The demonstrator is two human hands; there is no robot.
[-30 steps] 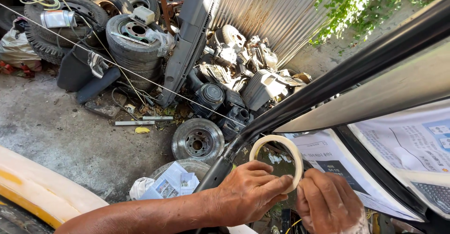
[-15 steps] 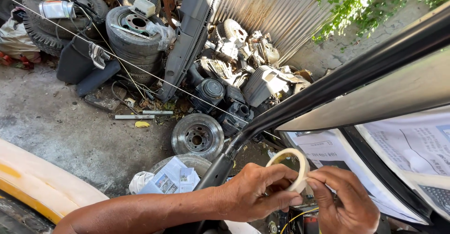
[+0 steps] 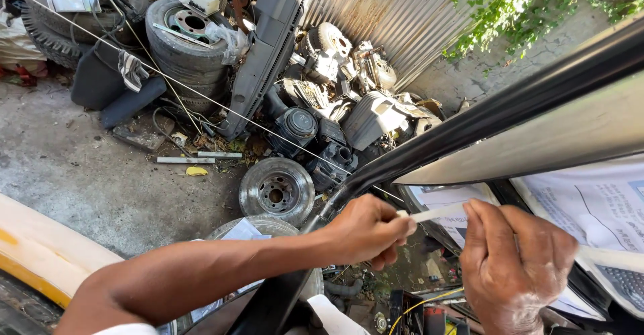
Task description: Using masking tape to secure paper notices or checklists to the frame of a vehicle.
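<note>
The right hand sits lowest in view, back to the camera, its fingers curled and its thumb and forefinger pinched on one end of a pale tape strip. The left hand reaches in across a black frame, fingers closed tight around the strip's other end, so the tape spans the short gap between the two hands, just below the frame's bend. Paper sheets cover the panel to the right. A yellow-edged panel lies at the lower left. Farther off on the concrete stands a bare wheel rim, then scrap engine parts, stacked tyres and a corrugated metal wall.
</note>
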